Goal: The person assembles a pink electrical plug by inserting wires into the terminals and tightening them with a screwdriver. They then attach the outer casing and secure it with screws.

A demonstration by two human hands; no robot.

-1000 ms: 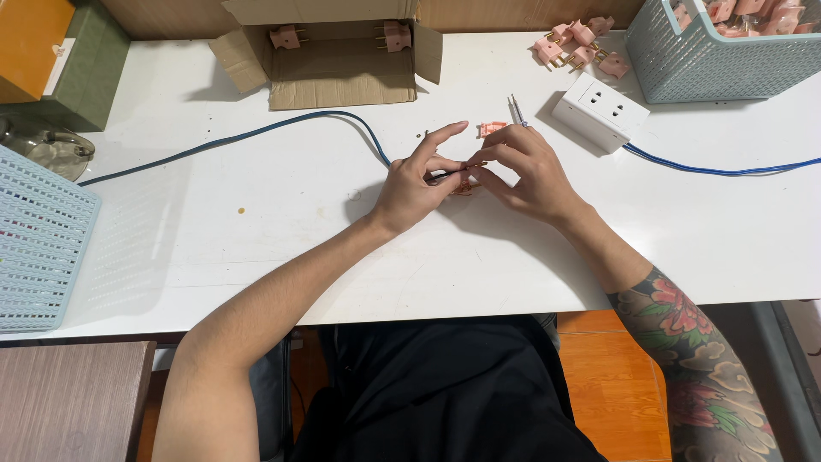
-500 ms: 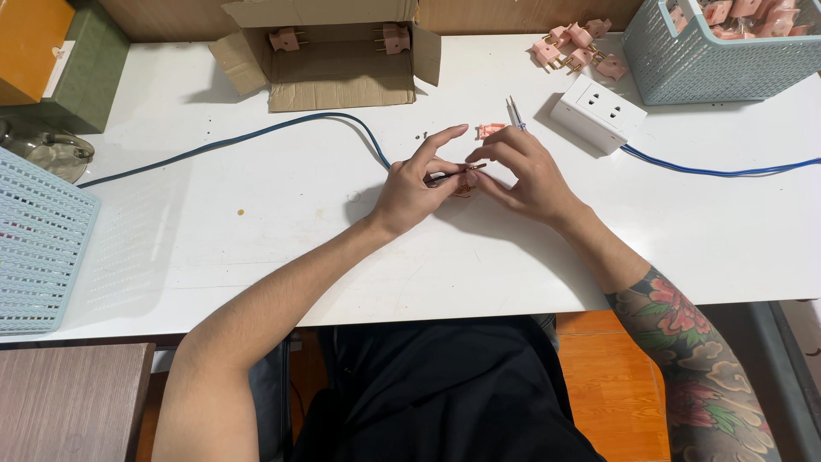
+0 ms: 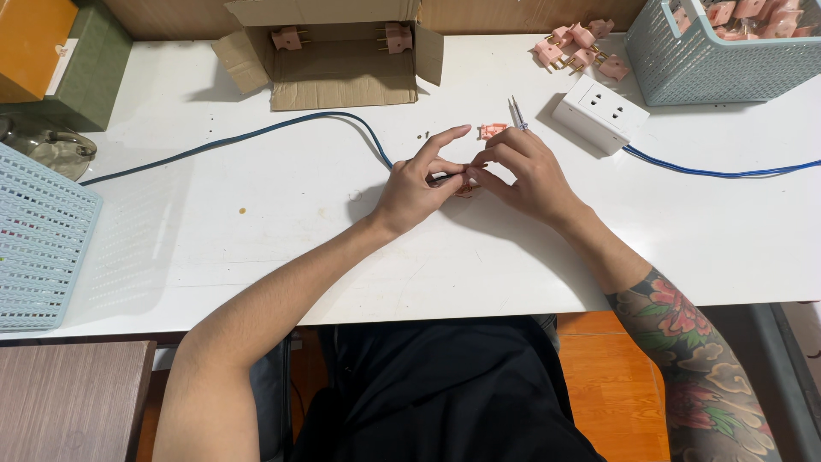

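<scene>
Left hand: I see my left hand (image 3: 416, 184) near the middle of the white desk (image 3: 256, 222), its grip closed with thumb and fingers pinching the end of a dark cable (image 3: 256, 133); the forefinger sticks out straight, off the work.
Right hand: my right hand (image 3: 528, 171) meets the left fingertip to fingertip, its grip closed on a small pink plug piece (image 3: 466, 189) held between both hands.
Plug piece: it sits just above the desk, mostly hidden by my fingers, so I cannot tell its exact shape.
Cable: the dark blue line runs from my left fingers in a curve toward the desk's left edge.
Just beyond my hands: another pink plug part (image 3: 492, 131) lies on the desk, with a slim metal tool (image 3: 517, 113) just beside it.
Socket block: a white socket block (image 3: 599, 113) rests to the right of the tool, its blue cord (image 3: 718, 171) trailing off right.
Far edge: an open cardboard box (image 3: 342, 73) holds two pink plugs; a loose heap of pink plugs (image 3: 577, 47) lies near a pale blue basket (image 3: 701, 73) with more inside.
Left side: a second pale blue basket (image 3: 38, 239) sits at the desk's left edge.
</scene>
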